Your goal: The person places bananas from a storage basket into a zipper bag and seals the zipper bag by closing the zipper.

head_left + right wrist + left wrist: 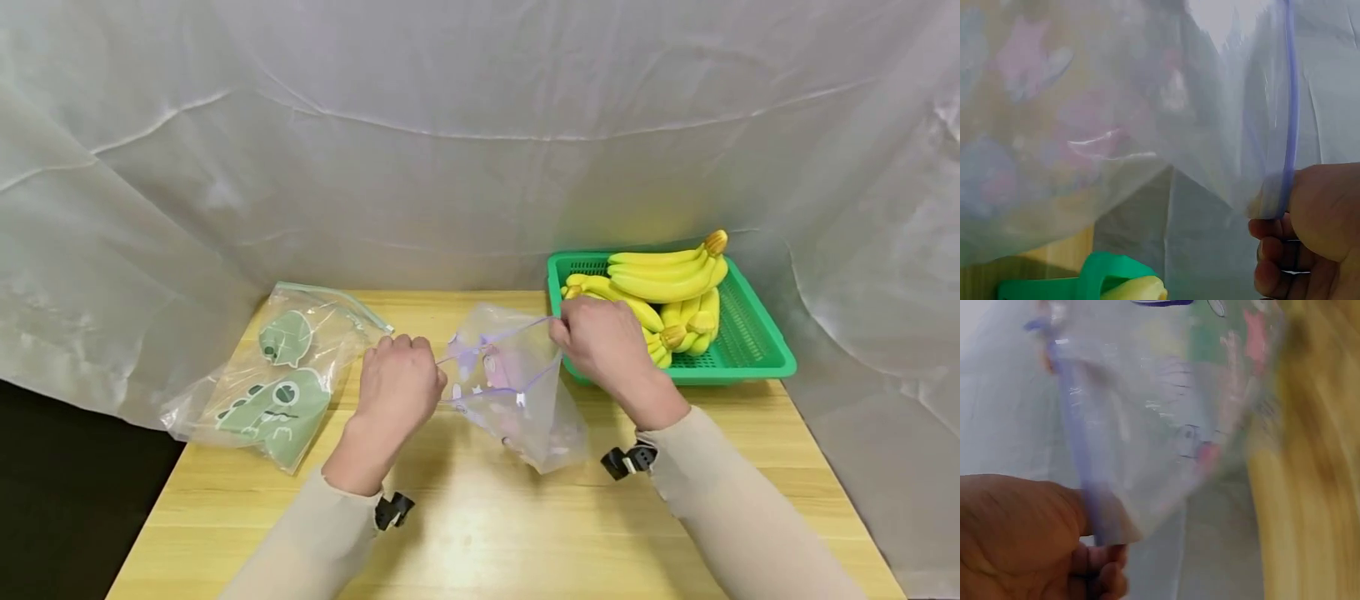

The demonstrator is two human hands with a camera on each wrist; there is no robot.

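Sheeting [480, 167], grey and creased, rises behind the basket [750, 333] and comes round on both sides of it. Desk [487, 542] in pale yellow wood grain runs under the basket, out to its left and toward the person. The basket itself is green, with mesh in its floor. Well to the left of the basket lies the green bag [288, 396], clear film printed with green cartoon figures, its zip edge slanting down toward the basket. Between that and the basket, just beside the basket's left side and a little nearer the person, is the purple bag [528, 421], cloudy see-through film with purple strips along its mouth and pink and lilac prints. Its mouth gapes, the two strips apart in the middle and drawn together toward the ends. Beige sleeves [750, 508] reach in from the person's side of the basket. Yellow bananas [663, 279] are heaped in bunches inside the basket, the top bunch's brown stem poking above the rear rim. Right hand [607, 337], by the basket's left front corner, has its fingers curled in and pinches the end of the mouth nearest the basket. Left hand [397, 379], farther left of the basket, is closed likewise and pinches the opposite end. Black devices [393, 510] sit at both wrists, on the person's side of the basket.
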